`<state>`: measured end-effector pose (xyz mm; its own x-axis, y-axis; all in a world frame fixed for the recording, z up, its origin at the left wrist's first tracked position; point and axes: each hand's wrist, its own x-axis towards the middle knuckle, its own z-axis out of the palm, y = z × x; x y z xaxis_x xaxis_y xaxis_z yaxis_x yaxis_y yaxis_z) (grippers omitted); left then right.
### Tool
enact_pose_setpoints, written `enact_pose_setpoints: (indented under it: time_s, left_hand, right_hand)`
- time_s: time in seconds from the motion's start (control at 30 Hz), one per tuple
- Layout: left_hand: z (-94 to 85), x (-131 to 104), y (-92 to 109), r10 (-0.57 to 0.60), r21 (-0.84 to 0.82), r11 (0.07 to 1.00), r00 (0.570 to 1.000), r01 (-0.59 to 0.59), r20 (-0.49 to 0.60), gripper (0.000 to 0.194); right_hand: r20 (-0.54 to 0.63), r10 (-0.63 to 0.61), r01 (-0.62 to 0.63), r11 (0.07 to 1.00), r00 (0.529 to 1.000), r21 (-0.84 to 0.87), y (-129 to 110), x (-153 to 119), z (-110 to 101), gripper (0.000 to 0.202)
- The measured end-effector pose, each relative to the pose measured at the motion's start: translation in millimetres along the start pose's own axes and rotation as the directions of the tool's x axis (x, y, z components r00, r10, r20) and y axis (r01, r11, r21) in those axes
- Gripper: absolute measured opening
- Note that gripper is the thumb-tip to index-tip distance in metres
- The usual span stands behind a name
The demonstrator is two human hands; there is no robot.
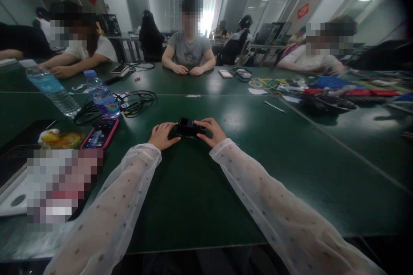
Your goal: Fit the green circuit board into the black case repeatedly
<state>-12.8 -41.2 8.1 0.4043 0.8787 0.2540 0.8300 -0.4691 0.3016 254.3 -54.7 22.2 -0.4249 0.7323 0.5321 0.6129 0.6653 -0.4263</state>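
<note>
A small black box-shaped device (pixel 186 128) lies on the green tabletop, straight in front of me. At its left end is my left hand (pixel 163 135), with curled fingers and the thumb along the near side. My right hand (pixel 212 132) grips the right end between thumb and fingers. The fingers cover both ends of the device, and its exact kind cannot be made out. Sheer white sleeves with dark dots cover both my forearms.
To the left stand two water bottles (pixel 102 96) beside coiled black cables (pixel 138 102), with a pink-edged phone (pixel 100 133) nearer me. Mixed cables and a blue bundle (pixel 335 82) lie at right, near a thin metal rod (pixel 275 106). A person (pixel 190 49) sits opposite; others sit at both sides.
</note>
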Motion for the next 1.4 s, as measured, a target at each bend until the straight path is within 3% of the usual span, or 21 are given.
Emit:
enact_pose_setpoints:
  time_s: [0.27, 0.63, 0.87, 1.07, 1.27, 1.4]
  left_hand:
    - [0.2, 0.1, -2.3, 0.009, 0.009, 1.000, 1.000, -0.010, 0.015, 0.060]
    - [-2.2, 0.2, -0.2, -0.002, 0.014, 1.000, 0.999, 0.001, 0.036, 0.059]
    - [1.9, 1.2, -4.0, 0.008, 0.024, 1.000, 1.000, -0.008, 0.023, 0.057]
    - [1.8, 1.3, -3.0, -0.007, 0.024, 1.000, 1.000, 0.007, 0.018, 0.057]
    - [1.2, 1.5, -1.0, -0.017, -0.004, 1.000, 0.999, 0.017, 0.033, 0.062]
    - [3.0, 1.5, -1.5, -0.080, -0.053, 0.995, 0.997, 0.079, -0.021, 0.086]
  right_hand:
    - [-0.044, 0.000, 0.005, 0.995, 0.999, 0.101, 6.3, 1.5, 5.7, 0.043]
    - [0.033, -0.018, 0.013, 0.989, 0.999, 0.148, 17.1, 4.1, 2.6, 0.045]
    - [0.044, 0.116, -0.124, 0.918, 0.992, 0.377, 12.4, 1.9, 0.7, 0.040]
    - [0.040, 0.176, -0.174, 0.868, 0.984, 0.465, 13.3, 4.3, 1.7, 0.035]
    - [0.096, 0.100, -0.131, 0.894, 0.990, 0.428, 15.3, 6.1, 4.7, 0.032]
    - [0.142, 0.062, -0.110, 0.925, 0.988, 0.362, 18.5, 5.4, 5.5, 0.034]
